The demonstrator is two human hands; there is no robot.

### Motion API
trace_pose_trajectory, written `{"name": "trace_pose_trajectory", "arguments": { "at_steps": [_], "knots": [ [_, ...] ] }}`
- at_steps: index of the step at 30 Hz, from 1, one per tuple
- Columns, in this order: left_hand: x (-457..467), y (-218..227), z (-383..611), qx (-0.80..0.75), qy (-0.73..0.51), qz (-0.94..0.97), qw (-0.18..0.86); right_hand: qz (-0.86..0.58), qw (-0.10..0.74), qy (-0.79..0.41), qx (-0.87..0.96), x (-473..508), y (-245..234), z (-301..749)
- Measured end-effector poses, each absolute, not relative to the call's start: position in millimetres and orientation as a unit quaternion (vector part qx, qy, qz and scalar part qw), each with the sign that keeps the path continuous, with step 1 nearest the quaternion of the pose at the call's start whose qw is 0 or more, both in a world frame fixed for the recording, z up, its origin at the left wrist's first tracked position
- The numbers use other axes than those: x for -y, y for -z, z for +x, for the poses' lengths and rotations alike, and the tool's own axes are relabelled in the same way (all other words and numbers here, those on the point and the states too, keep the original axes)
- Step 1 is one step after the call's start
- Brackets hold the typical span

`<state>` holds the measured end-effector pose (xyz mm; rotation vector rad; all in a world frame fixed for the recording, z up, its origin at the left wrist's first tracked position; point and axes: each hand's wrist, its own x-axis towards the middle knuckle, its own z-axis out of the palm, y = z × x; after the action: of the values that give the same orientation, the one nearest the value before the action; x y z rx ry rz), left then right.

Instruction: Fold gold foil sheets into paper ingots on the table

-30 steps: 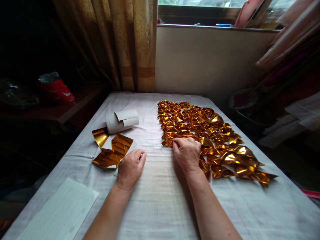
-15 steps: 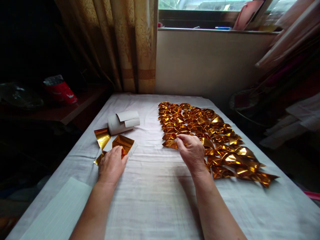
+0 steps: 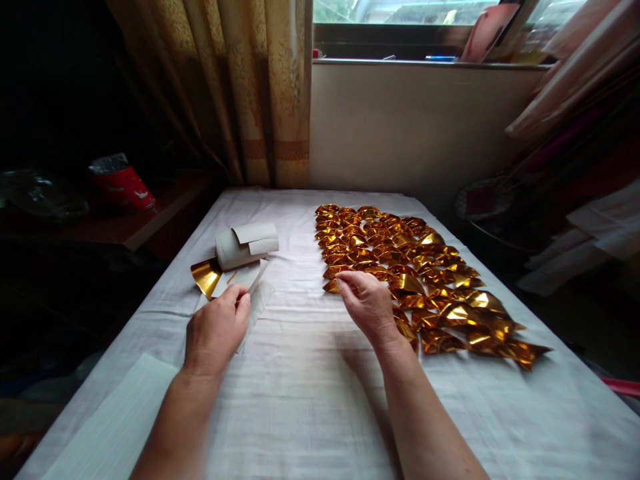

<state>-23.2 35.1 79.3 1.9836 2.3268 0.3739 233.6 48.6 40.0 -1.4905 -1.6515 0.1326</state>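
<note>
Here my left hand (image 3: 216, 330) pinches a foil sheet (image 3: 251, 279) on the worktop (image 3: 310, 400), its white backing up, beside the paper roll (image 3: 240, 245); my right hand (image 3: 367, 303) rests loosely curled at the shiny, creased gold folded pieces (image 3: 430, 280); I cannot tell whether it grips one.

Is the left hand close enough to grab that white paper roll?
Probably yes. The white paper roll lies just beyond the left hand, with only a thin sheet between them. That hand is pinching the sheet, though, so its fingers are busy.
</note>
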Motion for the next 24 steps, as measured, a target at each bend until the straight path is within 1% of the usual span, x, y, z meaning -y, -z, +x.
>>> {"name": "trace_pose_trajectory", "arguments": {
  "at_steps": [2, 5, 7, 8, 10, 14, 17, 20, 24],
  "knots": [
    [-34.0, -82.5, -20.3, -0.735, -0.211, 0.638, 0.085, -0.591, 0.450, -0.098, 0.663, -48.3, -40.6, 230.3],
    [-34.5, -81.5, -16.7, -0.661, -0.350, 0.614, 0.251, -0.577, 0.463, -0.188, 0.645, -47.5, -42.0, 223.9],
    [-35.4, -79.7, -13.7, -0.605, -0.399, 0.586, 0.364, -0.569, 0.458, -0.259, 0.632, -46.7, -42.8, 219.5],
    [-36.0, -78.6, -12.1, -0.584, -0.412, 0.572, 0.403, -0.567, 0.450, -0.290, 0.626, -46.3, -42.8, 217.5],
    [-37.6, -74.9, -9.2, -0.561, -0.425, 0.553, 0.446, -0.561, 0.433, -0.338, 0.620, -45.0, -42.2, 214.0],
    [-43.5, -56.3, -8.2, -0.558, -0.452, 0.514, 0.469, -0.524, 0.374, -0.442, 0.625, -40.7, -41.4, 210.1],
    [-49.0, -36.7, -12.8, -0.568, -0.482, 0.497, 0.445, -0.486, 0.312, -0.501, 0.644, -35.9, -45.6, 210.2],
    [-53.2, -22.7, -18.4, -0.591, -0.484, 0.499, 0.410, -0.454, 0.282, -0.510, 0.674, -30.7, -50.7, 211.2],
    [-55.9, -15.3, -21.4, -0.622, -0.465, 0.515, 0.362, -0.441, 0.302, -0.463, 0.707, -21.6, -46.9, 206.6]
  ]
}}
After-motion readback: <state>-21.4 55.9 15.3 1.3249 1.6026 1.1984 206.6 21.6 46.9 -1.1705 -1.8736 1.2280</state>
